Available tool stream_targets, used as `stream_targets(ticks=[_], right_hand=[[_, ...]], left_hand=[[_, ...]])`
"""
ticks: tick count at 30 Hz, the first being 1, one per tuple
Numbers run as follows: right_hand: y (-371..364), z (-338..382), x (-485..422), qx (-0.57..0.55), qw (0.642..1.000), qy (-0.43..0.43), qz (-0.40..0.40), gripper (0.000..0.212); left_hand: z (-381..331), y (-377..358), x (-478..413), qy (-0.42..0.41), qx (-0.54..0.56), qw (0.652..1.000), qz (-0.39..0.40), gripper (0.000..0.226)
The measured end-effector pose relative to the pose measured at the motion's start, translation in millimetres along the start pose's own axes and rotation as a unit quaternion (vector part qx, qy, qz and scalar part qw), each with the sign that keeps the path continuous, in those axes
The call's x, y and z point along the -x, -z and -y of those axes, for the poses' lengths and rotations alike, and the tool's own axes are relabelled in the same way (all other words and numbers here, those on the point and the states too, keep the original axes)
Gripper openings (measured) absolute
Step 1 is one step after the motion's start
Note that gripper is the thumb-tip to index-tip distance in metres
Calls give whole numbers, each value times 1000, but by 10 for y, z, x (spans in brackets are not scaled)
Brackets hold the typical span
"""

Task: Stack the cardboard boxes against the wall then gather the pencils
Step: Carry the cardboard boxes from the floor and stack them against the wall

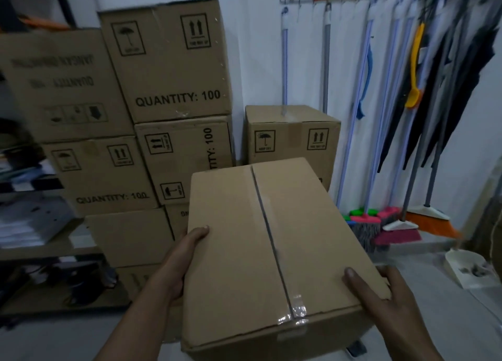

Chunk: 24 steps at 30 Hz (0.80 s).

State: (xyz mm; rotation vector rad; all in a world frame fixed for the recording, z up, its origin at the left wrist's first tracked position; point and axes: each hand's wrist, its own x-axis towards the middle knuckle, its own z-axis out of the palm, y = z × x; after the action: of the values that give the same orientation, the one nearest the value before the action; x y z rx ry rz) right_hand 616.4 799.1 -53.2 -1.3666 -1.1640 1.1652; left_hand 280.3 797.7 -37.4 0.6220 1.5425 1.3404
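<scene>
At the far left a shelf (pixel 40 248) carries papers; beside it, stacked cardboard boxes (pixel 173 62) stand against the white wall (pixel 255 48); the left hand (pixel 184 257) clasps the left side of a taped box (pixel 244 252) held up before the stack, thumb on top; a lone box (pixel 292 135) stands behind it by the wall; the right hand (pixel 380 301) clasps its near right corner; brooms (pixel 396 227) line the wall rightmost.

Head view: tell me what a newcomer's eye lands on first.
The taped box fills the lower centre, gripped by the left hand at its left edge and the right hand at its near right corner. Behind it, a stack of printed boxes rises against the wall at left, and brooms and dark umbrellas line the right.
</scene>
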Motion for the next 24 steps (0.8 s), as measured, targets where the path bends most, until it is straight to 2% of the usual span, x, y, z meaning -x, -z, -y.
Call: stream_targets(ticks=[6, 11, 16, 24], right_hand=[[717, 110, 96, 4, 990, 114, 87, 72], [1248, 313, 113, 5, 972, 160, 170, 77], [1576, 521, 108, 93, 942, 233, 224, 98], [1771, 875, 47, 97, 924, 294, 222, 87]], left_hand=[[81, -452, 916, 8, 40, 999, -17, 36], [-33, -812, 1456, -16, 46, 998, -34, 33], [-146, -966, 1812, -70, 45, 993, -84, 24], [-441, -1147, 2155, -113, 37, 985, -127, 21]])
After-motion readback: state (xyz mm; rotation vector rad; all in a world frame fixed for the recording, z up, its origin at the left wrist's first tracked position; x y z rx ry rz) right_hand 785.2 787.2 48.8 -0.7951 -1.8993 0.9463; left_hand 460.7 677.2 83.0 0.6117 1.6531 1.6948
